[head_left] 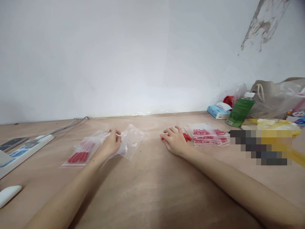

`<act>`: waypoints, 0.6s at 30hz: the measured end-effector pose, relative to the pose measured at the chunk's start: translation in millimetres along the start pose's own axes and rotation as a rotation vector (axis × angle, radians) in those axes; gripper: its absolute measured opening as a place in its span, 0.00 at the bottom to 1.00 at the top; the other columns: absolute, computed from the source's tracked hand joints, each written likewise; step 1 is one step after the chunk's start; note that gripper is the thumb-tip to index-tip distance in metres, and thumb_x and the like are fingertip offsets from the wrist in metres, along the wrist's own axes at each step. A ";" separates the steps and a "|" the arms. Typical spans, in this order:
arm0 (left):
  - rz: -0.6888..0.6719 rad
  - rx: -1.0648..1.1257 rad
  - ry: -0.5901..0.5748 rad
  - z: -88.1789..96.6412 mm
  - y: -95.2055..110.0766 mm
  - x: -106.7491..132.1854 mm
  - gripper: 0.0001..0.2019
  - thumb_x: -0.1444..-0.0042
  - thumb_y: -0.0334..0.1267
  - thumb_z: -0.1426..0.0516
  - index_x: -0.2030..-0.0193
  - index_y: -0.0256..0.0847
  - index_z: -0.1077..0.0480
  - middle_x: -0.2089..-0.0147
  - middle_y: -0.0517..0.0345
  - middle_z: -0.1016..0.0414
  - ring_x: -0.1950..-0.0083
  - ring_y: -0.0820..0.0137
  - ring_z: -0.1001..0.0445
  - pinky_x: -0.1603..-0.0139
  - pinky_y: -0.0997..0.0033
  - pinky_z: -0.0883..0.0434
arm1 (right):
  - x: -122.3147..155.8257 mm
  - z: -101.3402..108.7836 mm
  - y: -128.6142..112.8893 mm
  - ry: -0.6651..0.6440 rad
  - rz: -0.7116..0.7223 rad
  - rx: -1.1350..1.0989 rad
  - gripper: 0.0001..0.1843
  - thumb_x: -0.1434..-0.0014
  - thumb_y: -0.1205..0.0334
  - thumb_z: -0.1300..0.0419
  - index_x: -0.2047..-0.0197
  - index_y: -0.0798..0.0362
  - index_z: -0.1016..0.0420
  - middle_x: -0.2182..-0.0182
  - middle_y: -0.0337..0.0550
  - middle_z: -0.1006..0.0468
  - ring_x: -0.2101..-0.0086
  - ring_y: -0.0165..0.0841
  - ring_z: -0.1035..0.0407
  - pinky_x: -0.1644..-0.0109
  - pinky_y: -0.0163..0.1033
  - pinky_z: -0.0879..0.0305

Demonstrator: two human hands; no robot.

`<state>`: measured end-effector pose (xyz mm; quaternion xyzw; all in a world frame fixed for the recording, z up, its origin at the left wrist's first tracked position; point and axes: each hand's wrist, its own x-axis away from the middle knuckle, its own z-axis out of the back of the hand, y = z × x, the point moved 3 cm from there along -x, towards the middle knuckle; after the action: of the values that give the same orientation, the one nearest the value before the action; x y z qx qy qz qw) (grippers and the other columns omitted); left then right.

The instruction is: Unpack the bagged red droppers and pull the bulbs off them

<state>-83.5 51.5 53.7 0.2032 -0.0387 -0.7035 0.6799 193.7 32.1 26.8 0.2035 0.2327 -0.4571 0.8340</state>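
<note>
My left hand (112, 142) is closed in a pinch on a clear plastic bag (130, 143), which spreads out to its right just above or on the table. Left of that hand lies a zip bag holding several red stick-like pieces (78, 157); their exact kind is unclear. My right hand (175, 140) rests palm down with its fingers apart over a few loose red pieces (187, 137), partly covering them. Close beside its right edge, filled zip bags of red pieces (206, 139) lie stacked.
A green bottle (241, 109) with a white cap and a blue tissue pack (218, 111) stand at the back right, near plastic bags. On the left are a white power strip (38, 144) with a grey cable, a dark phone (13, 144) and a white object (10, 194).
</note>
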 end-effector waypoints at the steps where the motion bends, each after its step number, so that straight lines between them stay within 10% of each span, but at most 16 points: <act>1: 0.053 -0.068 0.006 3.5 -9.3 -3.9 0.10 0.46 0.33 0.57 0.56 0.41 0.44 0.66 0.55 0.28 0.64 0.66 0.29 0.63 0.69 0.35 | -3.6 -4.0 -1.0 -0.016 0.028 0.040 0.13 0.44 0.66 0.49 0.56 0.50 0.29 0.53 0.48 0.31 0.52 0.40 0.42 0.45 0.56 0.59; 10: 0.213 -0.322 -0.077 3.9 -44.8 -5.3 0.08 0.51 0.32 0.53 0.67 0.37 0.34 0.58 0.39 0.32 0.57 0.51 0.30 0.60 0.58 0.36 | -2.4 -15.0 -3.0 -0.049 0.030 0.183 0.11 0.44 0.63 0.50 0.65 0.55 0.26 0.50 0.53 0.35 0.46 0.45 0.48 0.44 0.62 0.66; 18: 0.389 -0.375 0.011 42.7 -66.9 -1.8 0.19 0.49 0.47 0.52 0.60 0.31 0.38 0.54 0.36 0.35 0.49 0.44 0.38 0.57 0.51 0.39 | 6.3 -5.2 4.4 -0.011 0.009 0.194 0.12 0.43 0.62 0.50 0.65 0.56 0.27 0.54 0.54 0.32 0.50 0.44 0.45 0.44 0.60 0.63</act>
<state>-160.9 48.6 71.0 0.0663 0.0575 -0.5533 0.8283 199.4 33.0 19.6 0.2819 0.1816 -0.4748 0.8137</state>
